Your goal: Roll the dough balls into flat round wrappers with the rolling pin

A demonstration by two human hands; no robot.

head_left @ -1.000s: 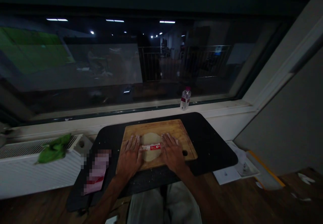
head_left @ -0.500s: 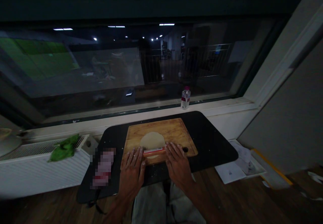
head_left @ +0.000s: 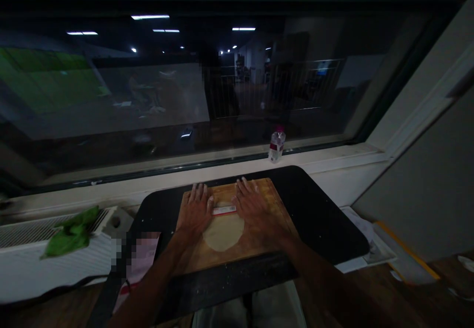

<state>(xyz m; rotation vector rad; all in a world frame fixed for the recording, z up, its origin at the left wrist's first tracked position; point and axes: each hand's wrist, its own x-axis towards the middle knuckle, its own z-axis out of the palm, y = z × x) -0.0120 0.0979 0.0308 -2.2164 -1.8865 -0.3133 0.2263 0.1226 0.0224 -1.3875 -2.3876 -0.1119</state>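
A round, flat sheet of pale dough (head_left: 223, 234) lies on a wooden cutting board (head_left: 274, 197). Across its far part rests a rolling pin (head_left: 224, 211), with a white and red label visible at its middle. My left hand (head_left: 198, 207) presses flat over the left end of the pin, fingers stretched forward. Over the right end lies my right hand (head_left: 250, 202), also flat with its fingers extended. Both ends of the pin are hidden under my palms.
The board sits on a black table (head_left: 311, 209) below a window. A plastic bottle (head_left: 276, 145) stands on the sill. At left are a pinkish packet (head_left: 142, 254), partly blurred, and a green cloth (head_left: 72, 232) on a radiator. Papers (head_left: 361, 224) lie at right.
Both hands have moved forward with the rolling pin, from the near edge of the dough to its far part. More dough now shows on the near side. The view has shifted slightly.
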